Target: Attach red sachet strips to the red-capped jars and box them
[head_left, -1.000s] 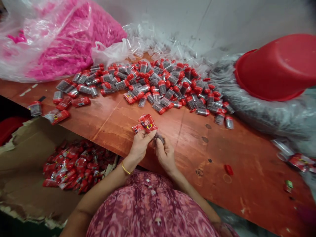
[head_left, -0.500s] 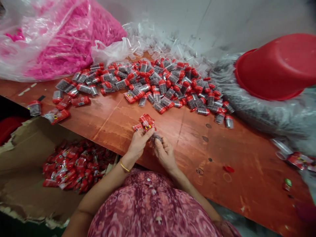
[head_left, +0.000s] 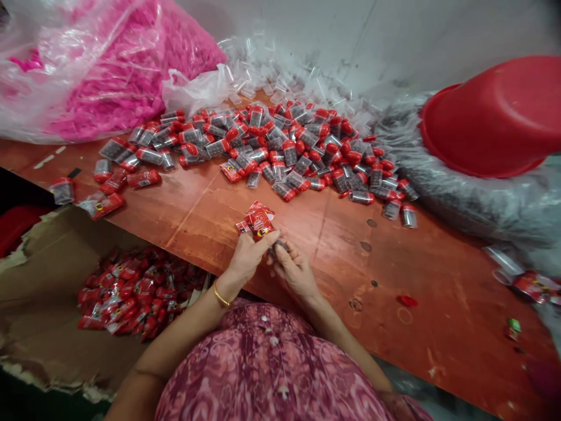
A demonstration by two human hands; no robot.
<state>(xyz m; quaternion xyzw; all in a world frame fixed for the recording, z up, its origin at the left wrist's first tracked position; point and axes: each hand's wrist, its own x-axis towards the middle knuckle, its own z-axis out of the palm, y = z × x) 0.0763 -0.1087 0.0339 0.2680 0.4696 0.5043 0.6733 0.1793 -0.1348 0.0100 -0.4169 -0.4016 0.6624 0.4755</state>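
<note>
The left hand (head_left: 248, 257), with a gold bangle (head_left: 220, 297) at its wrist, pinches a red packet (head_left: 258, 221) between thumb and fingers, raised just above the knuckles. The right hand (head_left: 294, 272) curls close beside it, its fingers closed around a small dark-filled tube (head_left: 278, 248) that is mostly hidden; the two hands nearly meet over the worktop (head_left: 432, 345) edge.

Well ahead of them, a heap of red-capped clear tubes (head_left: 272, 149) lies on the reddish-brown wood, a few strays sitting apart toward both ends. Behind the heap, loose clear empty tubes (head_left: 284, 79) spill against the wall. A bulging plastic bag of pink pieces (head_left: 114, 76) sits at back left, and a red basin (head_left: 493, 117) lies tilted on a grey plastic sack (head_left: 464, 181) at right. A small red cap (head_left: 407, 301) rests alone on the wood to the right of the hands.

Below the worktop edge on the left, an open cardboard box (head_left: 48, 310) holds many red packets (head_left: 140, 292).
</note>
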